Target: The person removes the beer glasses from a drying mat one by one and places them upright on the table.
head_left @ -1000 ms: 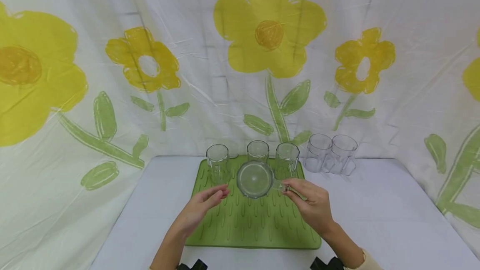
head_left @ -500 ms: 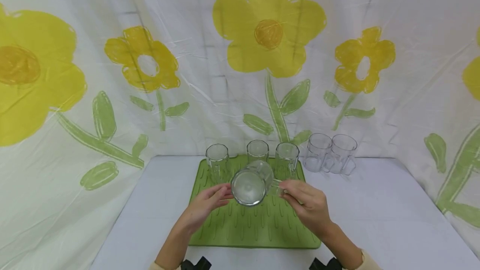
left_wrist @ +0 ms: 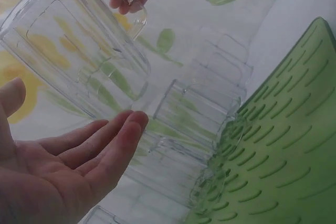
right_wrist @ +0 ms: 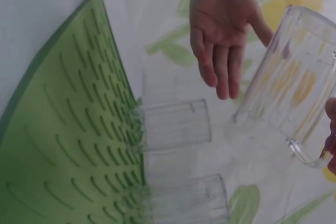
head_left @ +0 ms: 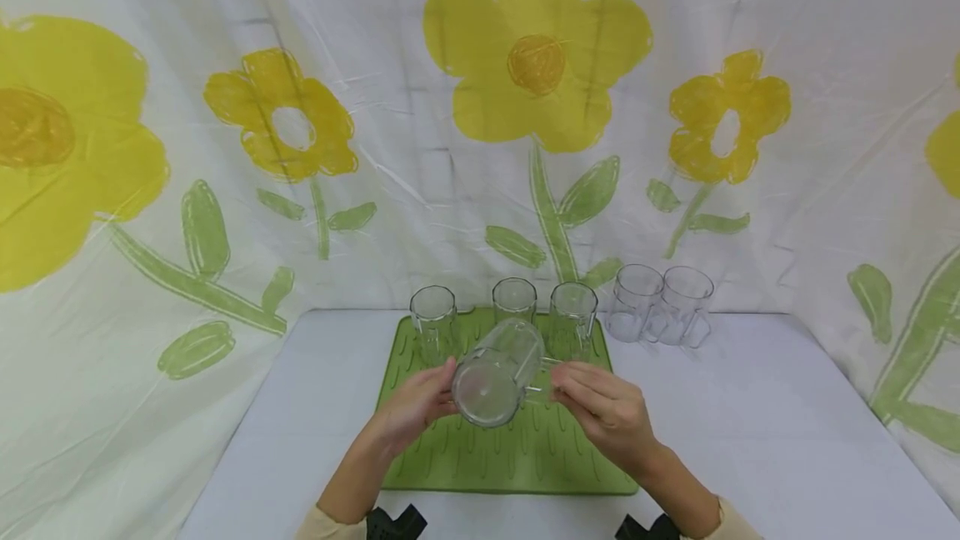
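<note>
A clear glass mug (head_left: 491,382) is held up tilted over the green mat (head_left: 510,465), one round end toward me. My right hand (head_left: 603,415) pinches its handle, fingertips curled; the right wrist view shows only a bit of those fingers beside the mug (right_wrist: 294,82). My left hand (head_left: 408,411) is at the mug's left side, palm up, with fairly straight fingers. In the left wrist view these fingers (left_wrist: 110,156) lie below the mug's wall; whether they touch it I cannot tell.
Three similar mugs stand along the mat's back edge: a left mug (head_left: 432,315), a middle mug (head_left: 514,298) and a right mug (head_left: 573,315). Two more mugs (head_left: 686,307) stand close together on the white table (head_left: 750,407), right of the mat. A flowered curtain (head_left: 405,190) hangs behind.
The mug has tipped so that more of its side shows, and has come slightly nearer and leftward. My left hand has moved up beside it. The right hand keeps its pinch on the handle.
</note>
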Action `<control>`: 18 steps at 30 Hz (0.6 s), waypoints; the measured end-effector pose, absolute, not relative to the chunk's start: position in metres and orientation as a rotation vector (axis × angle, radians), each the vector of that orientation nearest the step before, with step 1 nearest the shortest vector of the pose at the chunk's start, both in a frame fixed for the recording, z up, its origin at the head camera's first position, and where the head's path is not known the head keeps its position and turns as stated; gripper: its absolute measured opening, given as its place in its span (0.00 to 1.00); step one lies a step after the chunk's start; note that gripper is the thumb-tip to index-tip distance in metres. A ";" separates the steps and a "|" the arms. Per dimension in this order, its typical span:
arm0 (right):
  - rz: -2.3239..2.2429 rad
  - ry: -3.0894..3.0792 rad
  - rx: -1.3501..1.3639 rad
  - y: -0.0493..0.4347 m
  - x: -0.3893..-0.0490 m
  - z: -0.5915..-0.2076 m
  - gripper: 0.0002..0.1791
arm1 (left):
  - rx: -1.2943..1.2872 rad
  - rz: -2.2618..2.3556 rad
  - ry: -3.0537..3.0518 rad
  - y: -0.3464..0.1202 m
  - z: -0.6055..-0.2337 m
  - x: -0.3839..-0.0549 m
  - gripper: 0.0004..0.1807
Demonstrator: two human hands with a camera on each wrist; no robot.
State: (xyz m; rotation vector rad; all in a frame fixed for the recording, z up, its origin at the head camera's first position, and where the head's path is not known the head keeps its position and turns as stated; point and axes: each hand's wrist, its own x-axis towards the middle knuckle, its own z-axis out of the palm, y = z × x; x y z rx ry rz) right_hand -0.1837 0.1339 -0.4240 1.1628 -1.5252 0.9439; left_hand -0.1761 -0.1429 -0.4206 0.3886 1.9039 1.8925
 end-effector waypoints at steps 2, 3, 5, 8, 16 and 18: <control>0.920 -1.529 1.164 0.134 -0.183 -0.425 0.11 | 0.380 1.927 1.824 -0.142 -0.421 -0.177 0.40; 0.906 -1.531 1.164 0.133 -0.183 -0.425 0.12 | 0.375 1.946 1.778 -0.141 -0.421 -0.178 0.40; 0.877 -1.538 1.163 0.133 -0.183 -0.426 0.13 | 0.361 1.985 1.682 -0.141 -0.421 -0.178 0.39; 0.846 -1.547 1.162 0.133 -0.182 -0.428 0.14 | 0.327 2.021 1.560 -0.139 -0.421 -0.178 0.39; 0.752 -1.539 1.198 0.130 -0.178 -0.426 0.12 | 0.221 2.028 1.406 -0.133 -0.420 -0.177 0.41; 0.716 -1.536 1.204 0.130 -0.177 -0.425 0.12 | 0.225 2.029 1.354 -0.132 -0.420 -0.177 0.40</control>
